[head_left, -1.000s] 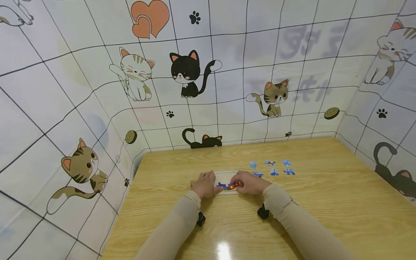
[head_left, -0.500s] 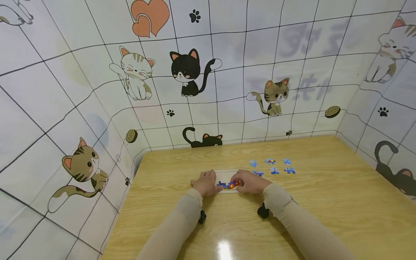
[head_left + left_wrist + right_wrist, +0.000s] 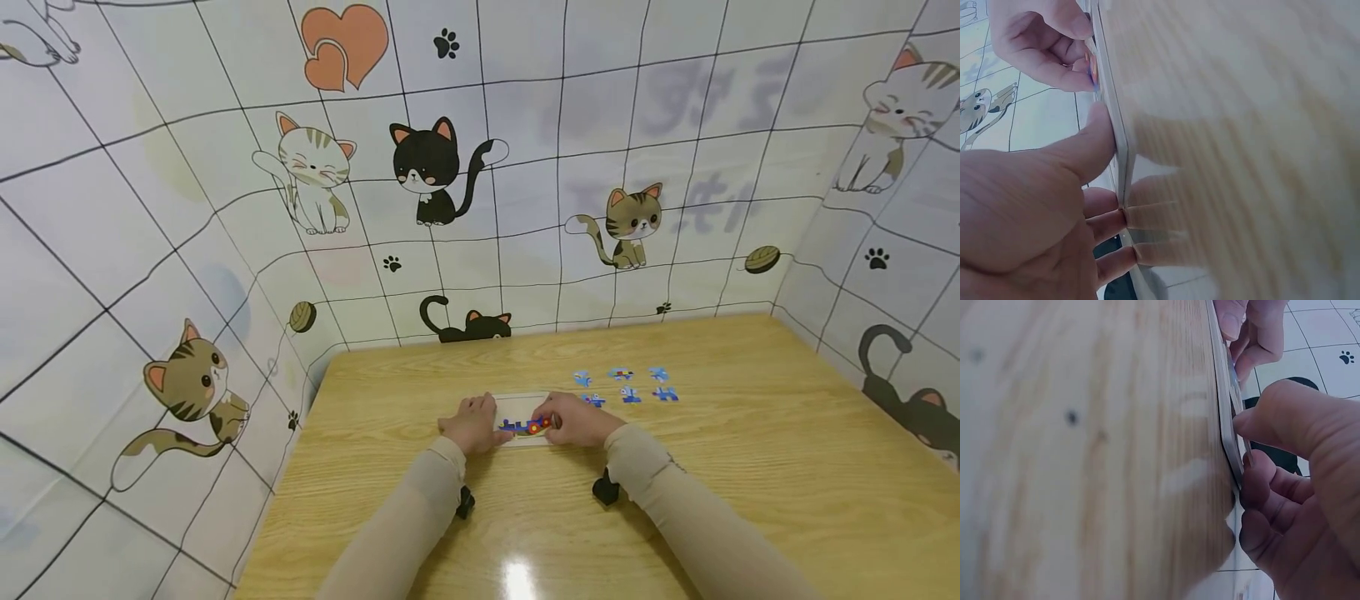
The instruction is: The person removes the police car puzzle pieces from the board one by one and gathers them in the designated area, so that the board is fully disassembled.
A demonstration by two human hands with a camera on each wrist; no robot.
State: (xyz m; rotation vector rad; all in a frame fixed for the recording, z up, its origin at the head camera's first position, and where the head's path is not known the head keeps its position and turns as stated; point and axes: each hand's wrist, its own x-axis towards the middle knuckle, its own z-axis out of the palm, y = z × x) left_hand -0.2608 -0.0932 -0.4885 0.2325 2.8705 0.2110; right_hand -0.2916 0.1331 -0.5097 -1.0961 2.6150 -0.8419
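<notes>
- Because both sleeves come in low from the near edge, the two hands meet over one spot on the wooden tabletop [image 3: 750, 467], close enough to work the same small thing together.
- Left hand [image 3: 471, 423] – thumb laid on top of the puzzle tray [image 3: 517, 400] and fingers curled against its edge, as the left wrist view shows [image 3: 1041, 206]; the grip looks meant to keep the thin board from sliding.
- Right hand [image 3: 576, 419] – fingers curled at the tray's right end, thumb pressing down near the rim [image 3: 1291, 462]. It seems to pinch or press a piece there, though I cannot tell which piece.
- Between the hands, a short row of joined pieces [image 3: 525, 427] – blue with a red and orange spot – lies along the near edge of the tray, so the far part of the tray is bare.
- Beyond the right hand, six loose blue pieces [image 3: 625, 385] lie spread in two rows, apart from one another, each easy to see and pick.
- Farthest off, the cat-pattern wall [image 3: 427, 167] closes in the tabletop on three sides.
</notes>
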